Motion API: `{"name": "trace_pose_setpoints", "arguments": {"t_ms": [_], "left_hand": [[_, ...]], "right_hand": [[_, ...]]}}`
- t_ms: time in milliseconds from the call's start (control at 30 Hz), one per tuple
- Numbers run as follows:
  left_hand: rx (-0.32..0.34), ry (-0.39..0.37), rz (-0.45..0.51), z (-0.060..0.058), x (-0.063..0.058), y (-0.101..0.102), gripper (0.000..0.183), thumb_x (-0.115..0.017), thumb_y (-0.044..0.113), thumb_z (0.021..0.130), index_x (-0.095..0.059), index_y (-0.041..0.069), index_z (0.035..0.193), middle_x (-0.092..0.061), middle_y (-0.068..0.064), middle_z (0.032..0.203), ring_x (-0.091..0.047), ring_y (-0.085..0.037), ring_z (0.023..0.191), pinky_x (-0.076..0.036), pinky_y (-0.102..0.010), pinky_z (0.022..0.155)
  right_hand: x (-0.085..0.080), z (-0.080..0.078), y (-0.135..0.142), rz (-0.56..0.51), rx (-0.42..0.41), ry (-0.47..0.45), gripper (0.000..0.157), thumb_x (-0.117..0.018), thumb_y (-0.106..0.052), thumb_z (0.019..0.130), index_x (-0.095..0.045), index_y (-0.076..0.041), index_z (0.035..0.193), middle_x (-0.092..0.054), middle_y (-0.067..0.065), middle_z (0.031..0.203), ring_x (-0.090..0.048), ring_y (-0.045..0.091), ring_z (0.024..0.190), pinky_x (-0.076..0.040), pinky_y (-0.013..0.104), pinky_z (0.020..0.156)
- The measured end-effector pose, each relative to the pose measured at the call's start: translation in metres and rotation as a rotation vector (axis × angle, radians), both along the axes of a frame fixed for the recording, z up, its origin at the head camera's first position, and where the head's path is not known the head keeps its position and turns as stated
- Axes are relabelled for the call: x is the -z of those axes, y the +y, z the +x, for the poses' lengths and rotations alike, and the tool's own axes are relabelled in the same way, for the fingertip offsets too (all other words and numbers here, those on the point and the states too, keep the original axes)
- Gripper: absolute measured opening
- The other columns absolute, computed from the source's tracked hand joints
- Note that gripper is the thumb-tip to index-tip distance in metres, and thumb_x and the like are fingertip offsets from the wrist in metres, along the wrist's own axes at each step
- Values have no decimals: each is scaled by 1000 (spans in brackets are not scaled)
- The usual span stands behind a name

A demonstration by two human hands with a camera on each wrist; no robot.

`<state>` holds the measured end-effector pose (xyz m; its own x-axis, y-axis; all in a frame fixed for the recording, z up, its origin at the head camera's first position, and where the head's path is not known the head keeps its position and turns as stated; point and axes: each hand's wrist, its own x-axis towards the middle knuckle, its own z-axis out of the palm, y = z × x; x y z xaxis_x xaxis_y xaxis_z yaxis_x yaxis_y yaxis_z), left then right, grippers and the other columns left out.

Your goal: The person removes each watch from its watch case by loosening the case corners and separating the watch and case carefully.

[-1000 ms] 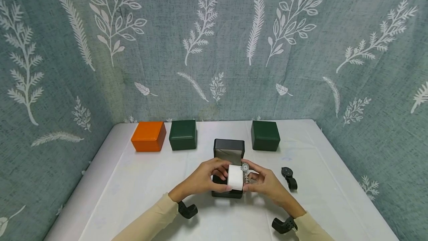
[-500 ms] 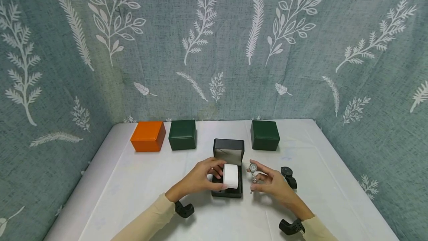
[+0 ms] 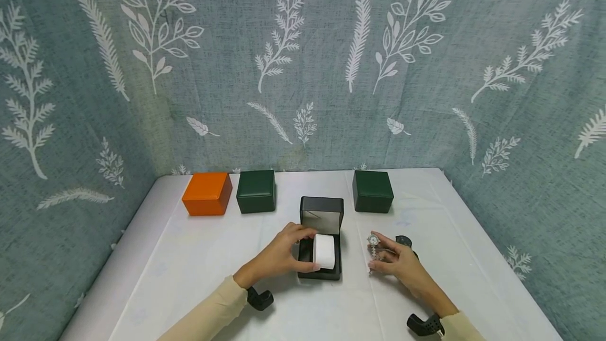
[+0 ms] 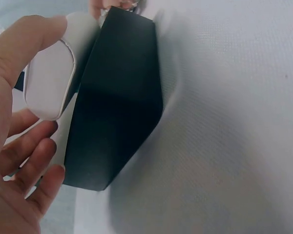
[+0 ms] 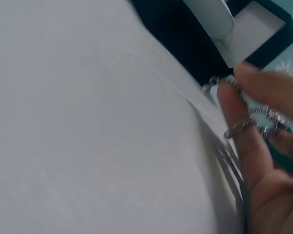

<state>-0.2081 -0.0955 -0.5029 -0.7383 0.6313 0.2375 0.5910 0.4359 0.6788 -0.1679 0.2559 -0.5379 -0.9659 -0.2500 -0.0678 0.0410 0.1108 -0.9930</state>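
Observation:
My left hand (image 3: 286, 251) pinches a white watch cushion (image 3: 324, 251) between thumb and fingers, over the base of an open black watch box (image 3: 320, 274). The box's lid stands raised at the back, its pale lining showing. In the left wrist view the cushion (image 4: 50, 80) is gripped beside the dark box wall (image 4: 115, 102). To the right of the box, my right hand (image 3: 402, 264) holds a silver bracelet watch (image 3: 373, 241) by its chain band, dial up. The right wrist view shows the chain (image 5: 263, 119) looped at the fingers.
An orange box (image 3: 207, 193) and a green box (image 3: 256, 191) stand closed at the back left, another green box (image 3: 373, 191) at the back right. A black watch (image 3: 403, 241) lies partly hidden behind my right hand. White cloth (image 3: 165, 278) covers the table.
My right hand has drawn the silver watch away from the cushion, to the right. The left hand has shifted slightly left with the cushion, still over the box.

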Motion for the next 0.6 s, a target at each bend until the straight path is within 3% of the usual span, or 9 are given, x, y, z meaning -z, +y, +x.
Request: {"name": "trace_pose_setpoints", "arguments": {"t_ms": [200,400,500,600], "left_hand": [[6,-3,3,1,2,-1,73,-86,49,82,-61,15,141,-57,3,124,-49,-15,115,-49,-43,93],[5,-33,0,2,1,-2,75,-86,51,81,-60,15,143,-56,4,126,-50,-16,115,-49,-45,93],[1,-42,-9,2,1,-2,76,-86,50,81,-60,16,143,-57,5,127,-50,-16,115,-49,-43,94],[-4,-41,-16,3,2,-3,75,-87,49,81,-60,16,143,-57,5,126,-50,-15,115,-49,-42,94]], "right_hand": [[-1,-2,-8,4,49,-52,81,-81,-2,87,-39,0,156,-51,27,135,-68,21,92,-59,38,83],[-8,-2,-15,45,98,-46,73,-80,3,87,-45,5,151,-55,26,128,-71,23,89,-60,37,79],[-11,-1,-19,127,124,-11,67,-81,1,86,-52,4,146,-59,23,124,-71,23,85,-60,36,74],[-13,-1,-25,334,167,92,54,-85,-10,86,-64,-4,136,-66,12,114,-70,16,81,-59,31,68]]}}
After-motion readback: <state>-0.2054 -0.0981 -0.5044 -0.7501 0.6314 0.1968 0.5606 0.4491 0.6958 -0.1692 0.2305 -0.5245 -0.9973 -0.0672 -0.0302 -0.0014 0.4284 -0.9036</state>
